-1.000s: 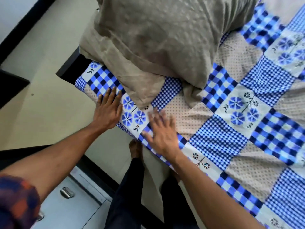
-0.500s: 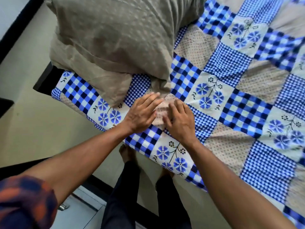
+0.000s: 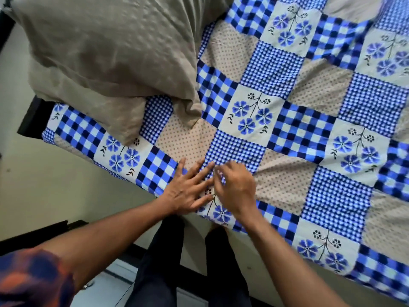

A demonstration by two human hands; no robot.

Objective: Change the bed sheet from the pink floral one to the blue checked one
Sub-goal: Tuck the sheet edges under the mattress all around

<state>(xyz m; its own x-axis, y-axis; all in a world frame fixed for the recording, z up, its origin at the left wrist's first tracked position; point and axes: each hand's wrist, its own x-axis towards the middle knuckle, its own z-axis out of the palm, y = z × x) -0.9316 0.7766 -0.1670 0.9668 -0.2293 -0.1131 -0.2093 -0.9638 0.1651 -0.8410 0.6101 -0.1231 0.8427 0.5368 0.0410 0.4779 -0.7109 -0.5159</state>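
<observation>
Bed sheet (image 3: 309, 89): thin printed cloth, matt, blue checks and flower squares, soft creases in places.
Pillow (image 3: 106, 52): taupe cloth cover, faint sheen, small woven-looking dots, rumpled at the corners.
Floor (image 3: 44, 191): pale, hard, smooth, dull gloss.
Bed frame (image 3: 31, 120): dark, flat finish; material unclear.
Sleeve (image 3: 33, 280): orange and navy cloth, blurred.
Trousers (image 3: 159, 262): dark matt cloth.
Drawer front (image 3: 115, 284): pale grey, smooth.
</observation>
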